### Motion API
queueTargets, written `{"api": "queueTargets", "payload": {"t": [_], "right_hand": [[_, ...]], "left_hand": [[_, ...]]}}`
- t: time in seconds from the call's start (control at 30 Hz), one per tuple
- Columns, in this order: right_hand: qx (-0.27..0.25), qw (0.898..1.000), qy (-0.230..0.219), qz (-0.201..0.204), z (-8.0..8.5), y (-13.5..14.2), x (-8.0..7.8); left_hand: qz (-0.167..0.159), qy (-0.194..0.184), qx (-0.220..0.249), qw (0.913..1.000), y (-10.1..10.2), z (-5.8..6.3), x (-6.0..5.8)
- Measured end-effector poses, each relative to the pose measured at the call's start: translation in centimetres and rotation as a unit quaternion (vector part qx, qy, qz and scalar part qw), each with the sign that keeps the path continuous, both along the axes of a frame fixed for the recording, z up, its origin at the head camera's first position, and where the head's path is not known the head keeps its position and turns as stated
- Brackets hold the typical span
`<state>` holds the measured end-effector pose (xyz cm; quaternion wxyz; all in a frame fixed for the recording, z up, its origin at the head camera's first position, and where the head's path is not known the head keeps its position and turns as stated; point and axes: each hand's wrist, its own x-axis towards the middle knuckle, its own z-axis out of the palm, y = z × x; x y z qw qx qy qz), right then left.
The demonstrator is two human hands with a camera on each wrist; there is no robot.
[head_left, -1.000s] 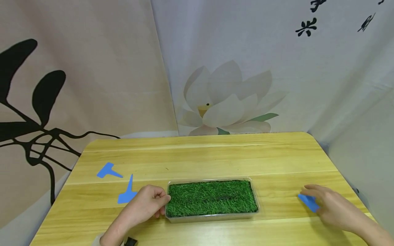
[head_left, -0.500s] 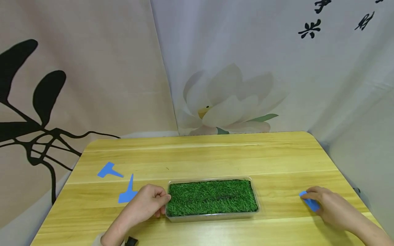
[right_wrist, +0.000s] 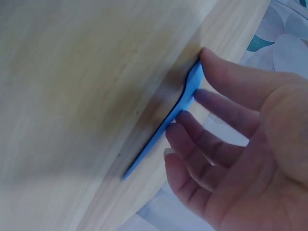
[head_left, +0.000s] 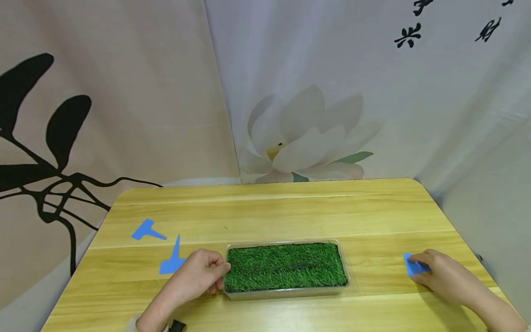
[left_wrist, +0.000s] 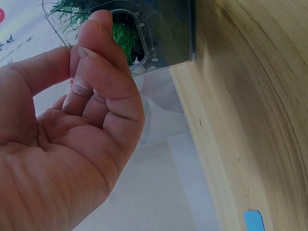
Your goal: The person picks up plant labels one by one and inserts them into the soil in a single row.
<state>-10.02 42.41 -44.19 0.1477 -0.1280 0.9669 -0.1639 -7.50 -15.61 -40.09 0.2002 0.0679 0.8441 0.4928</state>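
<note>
Tag pinched in the right hand, well right of the box

From the head view I lost part of the tag under the fingers; only a wide blue patch showed. The right wrist view gave me the tag nearly edge-on, and I could not tell whether it touched the table. The left hand gripped the box's left end, its contact partly hidden, and covered part of a second tag. In the right wrist view the held tag's long axis ran diagonally, tapering to the lower left; from the head, the patch faced the box. A broad stretch of wood lay between box and right hand; the table's right edge ran near that wrist.
</note>
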Motion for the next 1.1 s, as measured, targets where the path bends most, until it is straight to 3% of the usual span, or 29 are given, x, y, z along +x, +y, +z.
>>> {"api": "queueTargets", "payload": {"t": [0.47, 0.57, 0.67, 0.83, 1.0, 1.1], "right_hand": [[-0.011, 0.997, -0.03, -0.07, 0.5, -1.1, -0.4], [-0.023, 0.998, -0.03, -0.045, 1.1, -0.6, -0.5], [-0.029, 1.0, -0.003, 0.006, 1.5, -0.1, -0.8], [-0.036, 0.996, 0.041, 0.072, 0.9, 0.3, -1.3], [-0.052, 0.993, 0.024, 0.098, 0.2, 0.3, -2.1], [-0.045, 0.995, 0.006, 0.089, 0.0, 0.3, -2.6]], "left_hand": [[0.001, -0.002, 0.0, 1.0, 0.0, 0.0, 0.0], [0.003, -0.003, 0.002, 1.0, 0.0, 0.0, 0.0], [0.006, -0.003, 0.004, 1.0, 0.0, -0.1, 0.0], [0.008, -0.001, 0.002, 1.0, 0.1, -0.1, 0.1], [0.006, 0.008, 0.003, 0.9999, 0.1, -0.2, 0.0], [0.004, 0.007, 0.0, 1.0, 0.2, -0.2, 0.0]]}}
